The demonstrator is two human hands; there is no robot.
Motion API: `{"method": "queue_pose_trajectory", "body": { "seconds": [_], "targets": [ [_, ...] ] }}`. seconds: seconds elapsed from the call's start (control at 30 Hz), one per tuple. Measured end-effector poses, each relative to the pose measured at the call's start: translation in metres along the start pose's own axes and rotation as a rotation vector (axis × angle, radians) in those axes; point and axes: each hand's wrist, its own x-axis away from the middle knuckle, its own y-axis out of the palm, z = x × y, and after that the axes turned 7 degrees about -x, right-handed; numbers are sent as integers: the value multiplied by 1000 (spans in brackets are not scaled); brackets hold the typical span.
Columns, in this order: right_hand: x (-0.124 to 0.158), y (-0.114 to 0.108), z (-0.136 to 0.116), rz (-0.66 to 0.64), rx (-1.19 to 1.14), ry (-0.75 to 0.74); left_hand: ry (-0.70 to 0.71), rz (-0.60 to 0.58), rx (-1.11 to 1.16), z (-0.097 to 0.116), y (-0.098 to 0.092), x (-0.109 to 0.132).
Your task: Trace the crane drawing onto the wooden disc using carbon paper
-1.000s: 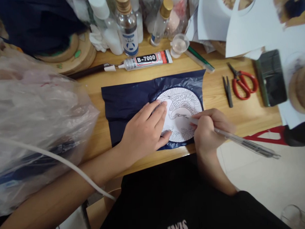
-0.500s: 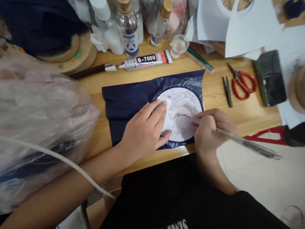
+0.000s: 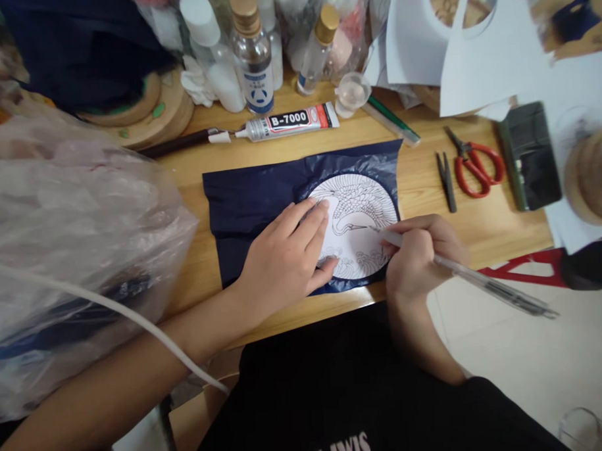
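Observation:
A dark blue sheet [image 3: 260,200] lies on the wooden table [image 3: 195,183]. On its right part sits a round white paper with a line drawing of a crane [image 3: 360,213]. My left hand [image 3: 287,255] lies flat on the left side of the round paper, fingers stretched out, pressing it down. My right hand [image 3: 415,254] is closed round a clear pen [image 3: 481,285], whose tip touches the drawing near the crane's head.
A B-7000 glue tube [image 3: 292,120], bottles [image 3: 253,49] and a small clear cup [image 3: 351,91] stand behind the sheet. Red scissors [image 3: 474,163], tweezers [image 3: 446,181] and a dark block [image 3: 530,155] lie right. A big plastic bag [image 3: 69,240] fills the left. White cut paper [image 3: 492,48] sits back right.
The pen tip has shifted slightly along the drawing. My left hand stays in place; the view has drifted a little.

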Motion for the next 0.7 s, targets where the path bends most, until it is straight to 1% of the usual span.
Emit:
{"method": "queue_pose_trajectory", "body": {
  "seconds": [0.07,0.2,0.33,0.4,0.7],
  "targets": [
    [0,-1,1,-34,10,-17,-6,-7,21,0,0,0],
    [0,-2,4,-151,16,-99,-12,-11,41,0,0,1],
    [0,-4,5,-243,-1,-120,-2,1,12,0,0,1],
    [0,-4,5,-264,15,-116,-1,-1,9,0,-1,0],
    [0,-2,5,-277,49,-98,-10,-3,34,0,0,1]
  ]
}}
